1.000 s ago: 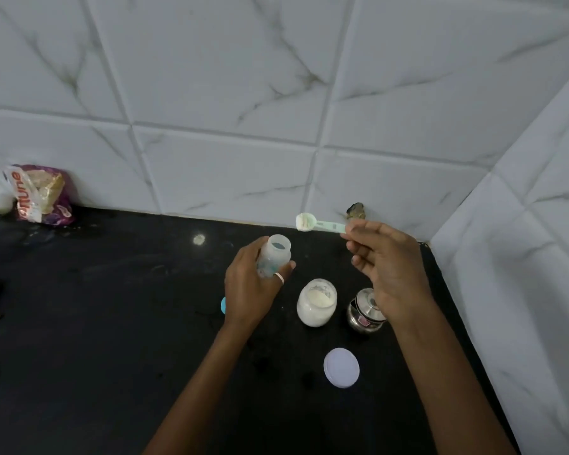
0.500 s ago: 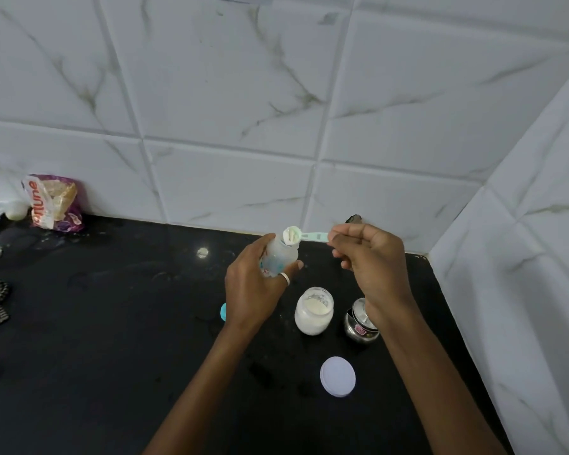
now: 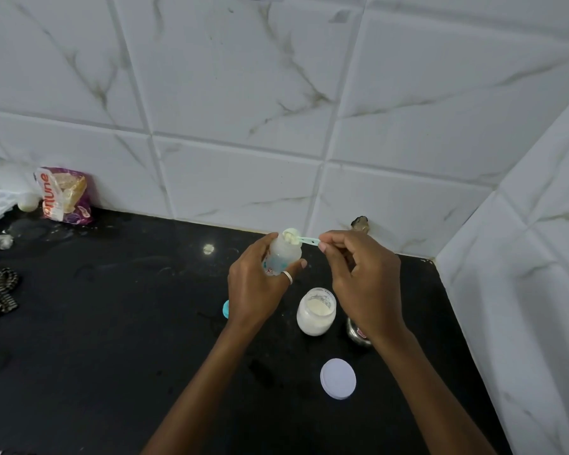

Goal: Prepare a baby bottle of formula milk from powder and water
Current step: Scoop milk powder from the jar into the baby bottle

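Head view: scoop (image 3: 299,238) over bottle (image 3: 281,256), between both hands.

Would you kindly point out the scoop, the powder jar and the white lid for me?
scoop (image 3: 291,235): head view, on its bowl of powder.
powder jar (image 3: 316,318): head view, on its glass side.
white lid (image 3: 338,378): head view, on its flat top.

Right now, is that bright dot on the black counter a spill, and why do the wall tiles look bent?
Head view: the bright dot looks like lamp glare on the glossy countertop, though a spill cannot be ruled out; the tile lines bow because the lens is wide-angle; the scoop and bottle are slightly soft, the light even and the shadows faint.
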Motion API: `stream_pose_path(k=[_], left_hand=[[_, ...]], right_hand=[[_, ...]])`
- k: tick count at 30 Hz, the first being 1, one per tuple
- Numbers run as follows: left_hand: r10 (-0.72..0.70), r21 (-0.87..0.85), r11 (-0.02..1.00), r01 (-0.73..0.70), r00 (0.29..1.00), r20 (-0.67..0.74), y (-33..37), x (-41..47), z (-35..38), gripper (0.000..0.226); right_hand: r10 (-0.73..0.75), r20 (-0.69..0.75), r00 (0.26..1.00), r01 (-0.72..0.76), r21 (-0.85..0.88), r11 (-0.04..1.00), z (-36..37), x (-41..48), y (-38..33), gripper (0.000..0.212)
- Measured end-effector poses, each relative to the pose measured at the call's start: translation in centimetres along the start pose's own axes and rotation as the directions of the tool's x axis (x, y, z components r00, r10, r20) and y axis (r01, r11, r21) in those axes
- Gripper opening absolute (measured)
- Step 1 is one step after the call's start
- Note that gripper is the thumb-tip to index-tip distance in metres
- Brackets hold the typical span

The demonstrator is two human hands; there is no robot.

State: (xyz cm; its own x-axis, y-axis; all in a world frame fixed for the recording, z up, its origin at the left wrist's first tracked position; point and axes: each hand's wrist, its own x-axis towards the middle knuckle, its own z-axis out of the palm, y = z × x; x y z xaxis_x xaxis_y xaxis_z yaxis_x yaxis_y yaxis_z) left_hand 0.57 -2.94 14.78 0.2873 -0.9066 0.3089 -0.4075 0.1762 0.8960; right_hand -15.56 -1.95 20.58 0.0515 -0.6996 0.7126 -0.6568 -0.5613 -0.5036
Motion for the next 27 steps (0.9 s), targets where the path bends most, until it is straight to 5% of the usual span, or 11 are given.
stream_pose_path(k=[10, 15, 27], left_hand=[[0.009, -0.020, 1.000, -0.009, 1.000, 0.015, -0.1, 0.4, 0.5, 0.060], [0.023, -0.014, 1.000, -0.022, 1.000, 0.009, -0.3, 0.4, 0.6, 0.058], [0.012, -0.046, 0.999, -0.011, 1.000, 0.029, -0.7, 0.4, 0.8, 0.056]], right_hand=[[-0.318, 0.103, 0.943, 0.334, -0.247, 0.910, -0.1, -0.5, 1.4, 0.013], [-0.460, 0.202, 0.865, 0.502, -0.298, 0.812, -0.2, -0.8, 1.8, 0.044], [-0.509, 0.260, 0.821, 0.571, -0.346, 0.745, -0.2, -0.9, 1.9, 0.044]])
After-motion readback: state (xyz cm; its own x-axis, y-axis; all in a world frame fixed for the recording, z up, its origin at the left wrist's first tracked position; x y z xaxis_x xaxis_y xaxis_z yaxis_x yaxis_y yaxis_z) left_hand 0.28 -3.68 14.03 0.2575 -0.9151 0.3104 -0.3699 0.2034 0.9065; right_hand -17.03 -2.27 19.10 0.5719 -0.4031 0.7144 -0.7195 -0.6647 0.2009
